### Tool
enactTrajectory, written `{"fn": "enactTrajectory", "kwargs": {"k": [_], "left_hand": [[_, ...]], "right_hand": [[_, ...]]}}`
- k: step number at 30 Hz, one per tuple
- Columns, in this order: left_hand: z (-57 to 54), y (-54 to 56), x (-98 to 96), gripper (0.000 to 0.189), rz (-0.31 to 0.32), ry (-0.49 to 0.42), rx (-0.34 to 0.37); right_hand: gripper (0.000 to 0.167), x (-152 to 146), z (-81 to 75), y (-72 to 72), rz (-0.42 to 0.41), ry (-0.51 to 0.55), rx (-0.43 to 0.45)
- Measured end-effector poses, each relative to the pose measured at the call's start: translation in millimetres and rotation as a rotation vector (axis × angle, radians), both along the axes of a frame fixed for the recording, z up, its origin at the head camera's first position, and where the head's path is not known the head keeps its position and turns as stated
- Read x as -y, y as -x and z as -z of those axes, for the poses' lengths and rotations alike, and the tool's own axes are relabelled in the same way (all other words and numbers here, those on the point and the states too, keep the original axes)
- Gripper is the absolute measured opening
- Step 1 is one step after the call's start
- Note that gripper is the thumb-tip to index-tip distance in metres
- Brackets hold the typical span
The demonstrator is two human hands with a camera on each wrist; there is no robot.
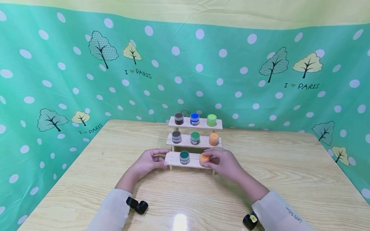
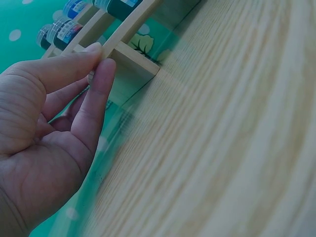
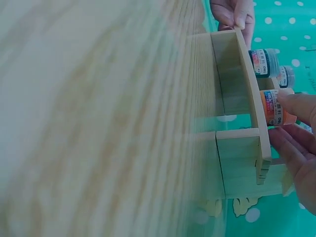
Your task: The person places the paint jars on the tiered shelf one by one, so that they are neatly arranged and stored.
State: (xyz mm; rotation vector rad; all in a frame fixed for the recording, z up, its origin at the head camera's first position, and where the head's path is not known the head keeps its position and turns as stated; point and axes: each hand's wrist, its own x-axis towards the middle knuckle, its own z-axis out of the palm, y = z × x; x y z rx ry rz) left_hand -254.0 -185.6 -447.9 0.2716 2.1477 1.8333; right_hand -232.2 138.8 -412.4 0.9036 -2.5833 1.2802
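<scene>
A three-tier pale wooden display stand (image 1: 174,159) holds small paint jars. My left hand (image 1: 149,160) pinches the left end of the lowest board between thumb and finger, seen closely in the left wrist view. With thumb and fingers, my right hand (image 1: 225,163) grips an orange paint jar (image 1: 203,159) at the right part of that same board. Its labelled side and base show against the board in the right wrist view. Left of it stands a dark green paint jar (image 1: 184,157) on the lowest tier.
The middle tier bears a dark jar (image 1: 176,137), a green jar (image 1: 195,138) and another orange jar (image 1: 213,139). On top are a dark brown jar (image 1: 179,119), a blue jar (image 1: 194,119) and a light green jar (image 1: 211,120). A polka-dot curtain (image 1: 187,70) backs the wooden table (image 1: 280,162).
</scene>
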Motion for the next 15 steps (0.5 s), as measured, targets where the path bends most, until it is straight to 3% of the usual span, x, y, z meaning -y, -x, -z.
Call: {"fn": "enactTrajectory", "kwargs": {"k": [10, 15], "left_hand": [[-0.2, -1.4, -2.1, 0.057, -0.032, 0.013, 0.007], [0.0, -2.8, -0.9, 0.057, -0.043, 0.023, -0.005]], "right_hand": [[0.03, -8, -3.1, -5.2, 0.072, 0.022, -0.03], [0.03, -16, -3.3, -6.9, 0.082, 0.054, -0.003]]}}
